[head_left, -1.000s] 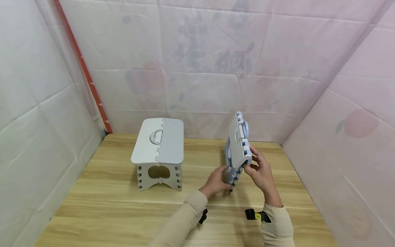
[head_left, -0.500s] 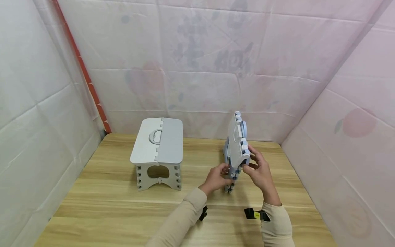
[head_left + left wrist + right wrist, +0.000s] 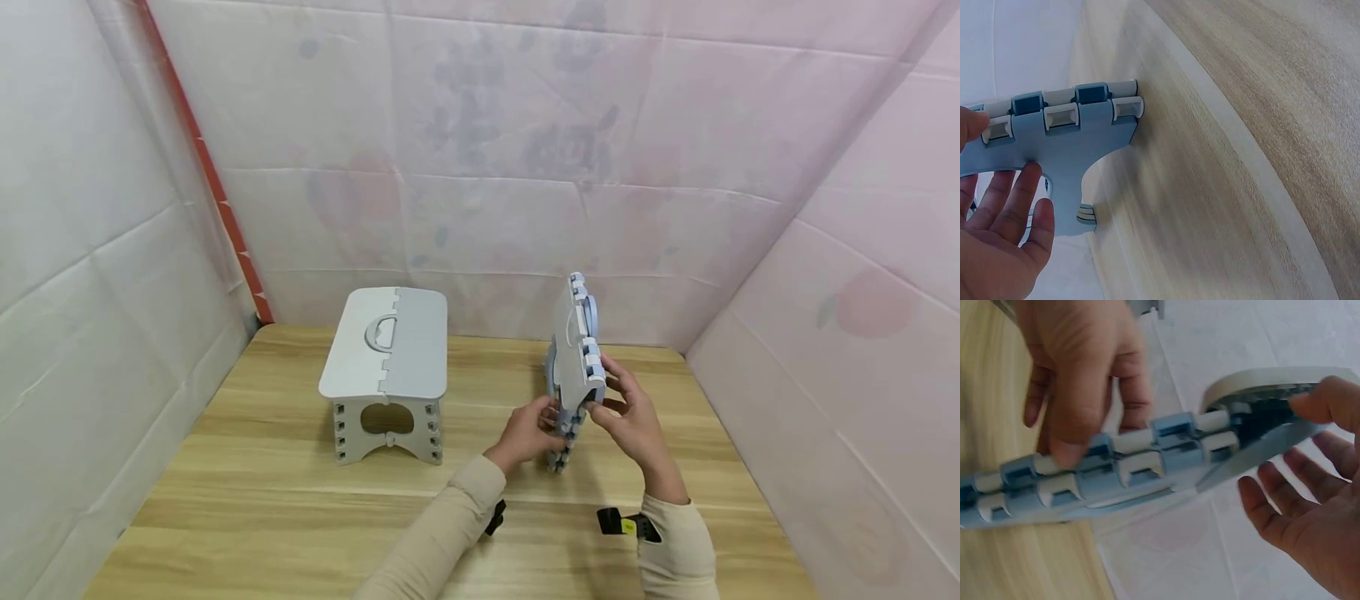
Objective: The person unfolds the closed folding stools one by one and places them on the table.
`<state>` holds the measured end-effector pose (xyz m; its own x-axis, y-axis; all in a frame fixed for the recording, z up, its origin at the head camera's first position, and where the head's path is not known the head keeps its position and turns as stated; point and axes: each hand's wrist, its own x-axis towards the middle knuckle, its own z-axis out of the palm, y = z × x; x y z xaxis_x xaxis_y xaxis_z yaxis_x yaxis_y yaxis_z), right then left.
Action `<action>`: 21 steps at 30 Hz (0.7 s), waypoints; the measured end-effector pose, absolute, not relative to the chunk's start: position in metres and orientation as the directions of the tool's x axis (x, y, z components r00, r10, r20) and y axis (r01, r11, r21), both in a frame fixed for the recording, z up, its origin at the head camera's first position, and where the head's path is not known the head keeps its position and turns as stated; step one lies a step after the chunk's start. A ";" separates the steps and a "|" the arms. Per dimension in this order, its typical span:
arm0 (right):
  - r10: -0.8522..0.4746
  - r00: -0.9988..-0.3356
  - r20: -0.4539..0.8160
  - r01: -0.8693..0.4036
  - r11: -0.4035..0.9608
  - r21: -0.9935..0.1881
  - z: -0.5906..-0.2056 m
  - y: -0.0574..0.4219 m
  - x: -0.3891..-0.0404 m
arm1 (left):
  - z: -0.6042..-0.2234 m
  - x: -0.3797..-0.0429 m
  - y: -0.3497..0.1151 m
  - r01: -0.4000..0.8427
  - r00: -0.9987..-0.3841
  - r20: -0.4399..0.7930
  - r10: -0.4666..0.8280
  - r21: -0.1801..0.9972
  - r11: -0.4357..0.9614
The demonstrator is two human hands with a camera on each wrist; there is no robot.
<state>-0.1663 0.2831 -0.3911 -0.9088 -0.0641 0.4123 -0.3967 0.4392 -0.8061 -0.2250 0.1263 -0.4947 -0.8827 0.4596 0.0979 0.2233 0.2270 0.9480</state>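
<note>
A blue and white folding stool [image 3: 576, 354], mostly folded, stands on its edge at the table's right side. Its seat panels form a narrow V, whose gap shows in the right wrist view. My left hand [image 3: 527, 433] holds the folded leg part low down; in the left wrist view the thumb is on the hinged edge and the fingers lie along the cutout of the blue leg panel [image 3: 1063, 153]. My right hand [image 3: 630, 417] holds the seat's near end, thumb [image 3: 1329, 403] at the gap and fingers along the outer blue side.
A second folding stool [image 3: 386, 342], white and grey, stands unfolded on the wooden table [image 3: 300, 517] to the left. Sheet-covered walls [image 3: 480, 208] enclose the back and both sides. Black straps [image 3: 630, 523] are on my wrists.
My left hand has shifted slightly up along the folded legs, its thumb moving off the lower end. The seat's upper part has tilted a little to the left.
</note>
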 end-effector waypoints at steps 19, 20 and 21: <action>-0.104 -0.988 0.111 -0.152 0.609 -0.779 -0.422 0.306 -0.169 | -0.494 -0.227 0.129 0.269 -0.871 0.099 0.482 0.916 0.298; -0.105 -0.989 0.105 -0.147 0.606 -0.782 -0.426 0.308 -0.171 | -0.494 -0.227 0.129 0.269 -0.870 0.098 0.483 0.916 0.299; -0.107 -0.989 0.099 -0.144 0.601 -0.787 -0.430 0.309 -0.172 | -0.494 -0.227 0.129 0.266 -0.870 0.093 0.484 0.915 0.303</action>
